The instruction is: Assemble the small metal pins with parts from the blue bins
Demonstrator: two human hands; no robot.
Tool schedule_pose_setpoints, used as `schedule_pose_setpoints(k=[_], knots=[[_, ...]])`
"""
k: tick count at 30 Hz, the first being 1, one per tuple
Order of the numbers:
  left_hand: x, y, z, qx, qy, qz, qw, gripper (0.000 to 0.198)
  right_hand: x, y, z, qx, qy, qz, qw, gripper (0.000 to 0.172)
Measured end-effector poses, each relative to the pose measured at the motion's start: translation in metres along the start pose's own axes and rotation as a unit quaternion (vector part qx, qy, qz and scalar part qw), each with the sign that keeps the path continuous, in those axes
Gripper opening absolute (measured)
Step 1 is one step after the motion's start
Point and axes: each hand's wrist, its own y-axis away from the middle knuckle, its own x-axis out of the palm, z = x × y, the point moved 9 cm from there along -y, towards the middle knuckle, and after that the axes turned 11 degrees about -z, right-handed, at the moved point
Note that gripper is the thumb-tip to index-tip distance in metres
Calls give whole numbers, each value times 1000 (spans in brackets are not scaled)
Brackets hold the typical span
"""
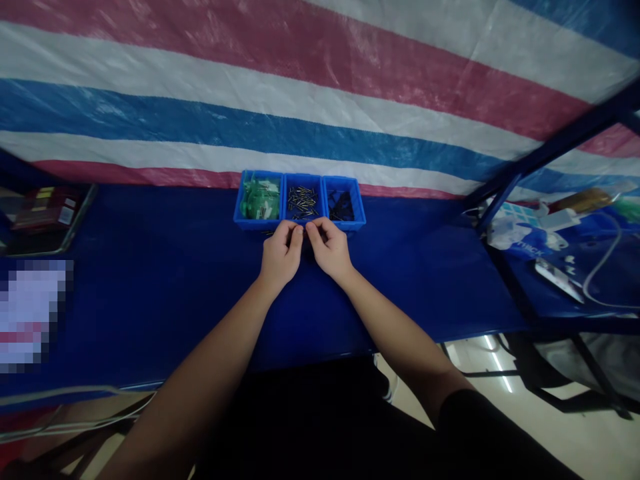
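Both my forearms run up from 6 o'clock and meet in the middle of the blue table (pixel 150 280). My left hand (pixel 280 257) and right hand (pixel 327 250) sit side by side, fingers curled in and fingertips almost touching, like I'm pinching something tiny between them. Can't really tell what, it's hidden behind my fingers. I keep them right at the front edge of the bins so parts are a short reach. Just past my knuckles at 12 o'clock sit three blue bins touching in a row: green parts bin (pixel 259 200) at 11, screws bin (pixel 303 200) dead ahead, black parts bin (pixel 343 203) at 1. Behind them hangs a striped tarp (pixel 300 100).
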Motion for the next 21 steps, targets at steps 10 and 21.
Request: schedule_pose_setpoints(k=[10,21], knots=[[1,1,1,1,-3,2,1000,28,0,0,-1,0,2,2,1000,34],[1,1,0,-3,-5,6,1000,27,1,0,0,-2,5,9,1000,32]])
